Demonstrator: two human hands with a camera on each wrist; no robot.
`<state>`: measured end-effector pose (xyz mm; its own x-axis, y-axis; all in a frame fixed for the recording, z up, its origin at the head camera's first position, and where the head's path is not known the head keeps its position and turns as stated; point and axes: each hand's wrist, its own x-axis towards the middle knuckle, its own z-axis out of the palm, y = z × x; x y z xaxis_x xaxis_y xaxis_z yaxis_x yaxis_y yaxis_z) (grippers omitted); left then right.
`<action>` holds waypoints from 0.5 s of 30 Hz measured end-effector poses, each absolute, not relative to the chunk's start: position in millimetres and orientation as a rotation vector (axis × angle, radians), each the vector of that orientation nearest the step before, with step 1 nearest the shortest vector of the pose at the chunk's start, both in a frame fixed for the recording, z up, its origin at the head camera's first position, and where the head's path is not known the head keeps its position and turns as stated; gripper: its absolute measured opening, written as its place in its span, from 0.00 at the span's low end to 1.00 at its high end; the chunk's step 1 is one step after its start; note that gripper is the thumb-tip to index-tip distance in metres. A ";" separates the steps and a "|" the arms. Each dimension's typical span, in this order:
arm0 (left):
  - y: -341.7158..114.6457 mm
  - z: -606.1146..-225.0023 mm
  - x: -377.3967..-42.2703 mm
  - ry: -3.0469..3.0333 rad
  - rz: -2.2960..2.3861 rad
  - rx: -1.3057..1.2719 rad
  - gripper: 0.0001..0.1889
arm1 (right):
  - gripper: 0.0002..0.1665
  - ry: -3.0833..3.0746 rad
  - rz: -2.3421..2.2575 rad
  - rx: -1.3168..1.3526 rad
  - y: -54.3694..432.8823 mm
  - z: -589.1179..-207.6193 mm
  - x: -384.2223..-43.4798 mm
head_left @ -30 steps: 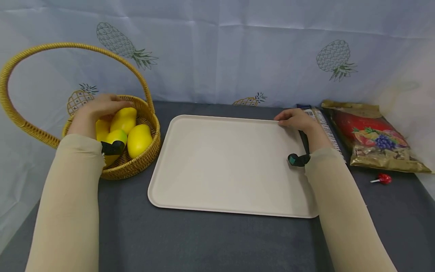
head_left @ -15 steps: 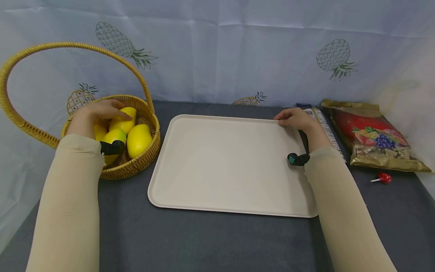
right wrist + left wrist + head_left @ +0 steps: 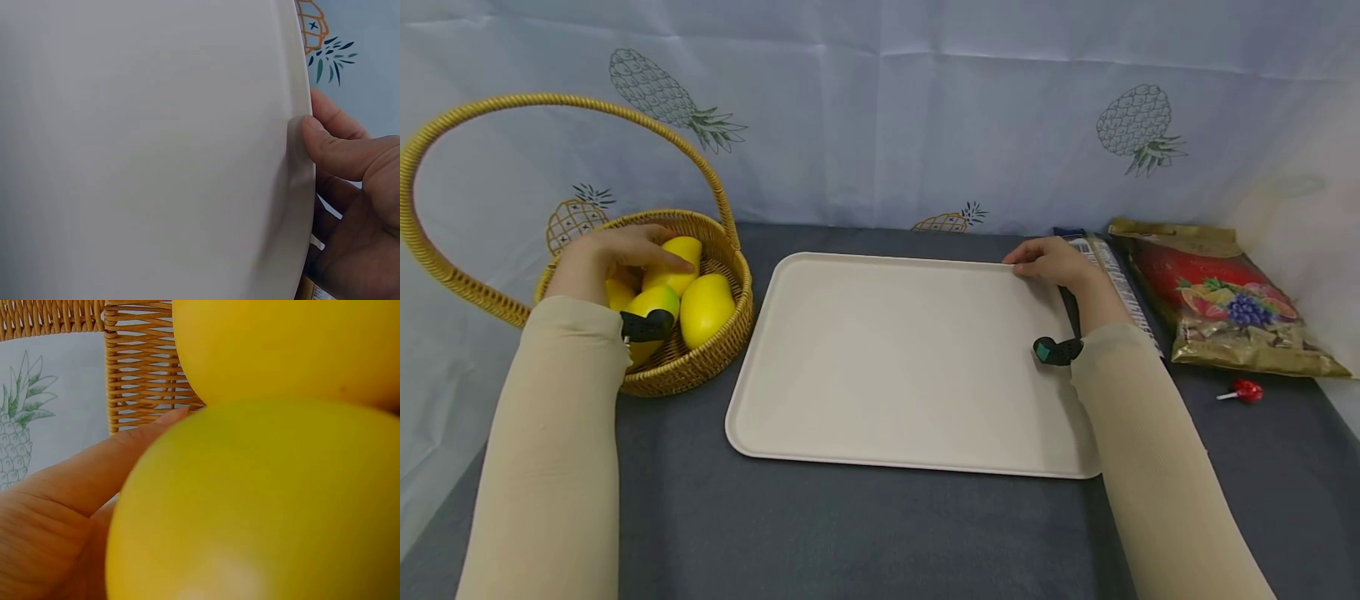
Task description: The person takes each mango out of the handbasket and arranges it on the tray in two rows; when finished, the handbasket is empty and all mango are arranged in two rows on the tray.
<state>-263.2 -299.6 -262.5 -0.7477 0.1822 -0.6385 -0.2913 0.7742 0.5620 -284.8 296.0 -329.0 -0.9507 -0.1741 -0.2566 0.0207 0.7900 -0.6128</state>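
A wicker basket with a tall handle stands at the left, holding several yellow mangoes, one with a greenish end. My left hand reaches into it, thumb across the front of the back mango and fingers on its far side. In the left wrist view a near mango hides much of that hand, and its thumb shows beside the wicker wall. My right hand pinches the far right rim of a cream tray, with its thumb on the rim and fingers outside it.
Right of the tray lie a red and gold snack bag with fruit printed on it and a flat packet, partly behind the right hand. A red lollipop lies in front of the bag. Behind hangs a pineapple-print cloth.
My left hand has lowered slightly among the mangoes, and its thumb has come down over the front of the back one. The right hand and the tray stay put.
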 end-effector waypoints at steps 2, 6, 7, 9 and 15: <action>-299.2 -263.2 -263.9 2.257 0.864 -0.089 0.53 | 0.19 2.680 -0.925 -0.118 296.5 -328.8 -284.9; -298.7 -262.7 -264.8 2.283 0.814 -0.062 0.54 | 0.19 2.681 -0.925 -0.115 296.9 -328.7 -284.5; -298.7 -262.3 -264.9 2.291 0.799 -0.054 0.54 | 0.19 2.681 -0.925 -0.111 296.9 -328.7 -284.4; -298.2 -261.4 -265.0 2.311 0.765 -0.030 0.53 | 0.19 2.677 -0.931 -0.104 296.5 -328.7 -283.9; -303.9 -250.5 -262.5 2.368 0.786 0.020 0.53 | 0.20 2.672 -0.931 -0.107 295.0 -326.8 -283.1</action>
<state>-262.5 -303.9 -250.5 -0.7978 0.2036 -0.5675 -0.1760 0.8216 0.5422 -283.1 295.0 -326.8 -0.9495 -0.1703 -0.2637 0.0305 0.7859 -0.6176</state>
